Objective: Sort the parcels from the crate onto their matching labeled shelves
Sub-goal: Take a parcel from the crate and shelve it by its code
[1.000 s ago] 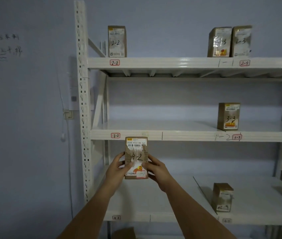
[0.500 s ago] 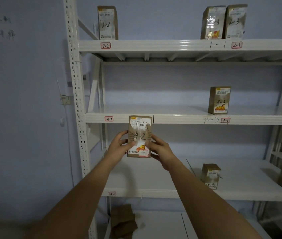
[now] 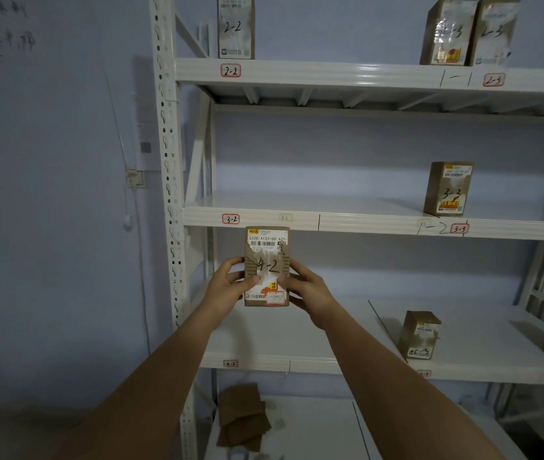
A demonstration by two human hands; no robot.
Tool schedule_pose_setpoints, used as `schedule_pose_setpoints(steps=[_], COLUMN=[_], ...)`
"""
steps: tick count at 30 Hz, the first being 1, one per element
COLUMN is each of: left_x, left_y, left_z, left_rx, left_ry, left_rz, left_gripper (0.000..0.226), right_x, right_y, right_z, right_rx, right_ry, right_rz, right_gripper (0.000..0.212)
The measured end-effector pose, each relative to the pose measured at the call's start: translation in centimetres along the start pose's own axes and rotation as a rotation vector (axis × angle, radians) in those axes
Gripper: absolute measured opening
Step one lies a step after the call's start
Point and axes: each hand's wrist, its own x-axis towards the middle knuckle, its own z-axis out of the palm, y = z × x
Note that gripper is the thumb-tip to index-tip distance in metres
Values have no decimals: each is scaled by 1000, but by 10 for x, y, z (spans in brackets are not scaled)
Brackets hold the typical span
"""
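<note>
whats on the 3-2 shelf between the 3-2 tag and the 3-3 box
Nothing stands there. In the head view the white metal shelf board is bare from the red-edged 3-2 tag to the brown cardboard parcel marked 3-3; only a faint pale sticker marks its front edge.

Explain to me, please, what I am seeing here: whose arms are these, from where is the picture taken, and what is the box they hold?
There is no machine here. A person wears a camera on the head, so the single view looks forward and down along their own two bare arms.

The left hand and the right hand grip a small cardboard parcel from both sides, holding it upright. "4-2" is handwritten on it.

In front stands a white metal shelf rack. Small tags on the shelf edges name each place: the 2-2 tag, the 3-2 tag and, lower, the 4-2 tag. Some parcels already stand there, such as the 2-2 parcel above its tag and the 3-3 parcel.

The held parcel's number matches the lower tag, so it likely belongs on that shelf, just below the hands.
</note>
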Motion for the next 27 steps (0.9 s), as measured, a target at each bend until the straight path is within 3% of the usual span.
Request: schedule_pose_setpoints(steps=[17,27], left_x=[28,88], left_y=[-44,-161], left_z=[-16,-24], left_rx=[16,280], left_ry=[-115,-39], left_rz=[-4,-153], left_gripper=[46,41], right_x=[25,116], right_y=[39,159], right_z=[9,-2], right_rx=[-74,-242], right_ry=[88,186], right_rz=[44,154], right_gripper=[58,58])
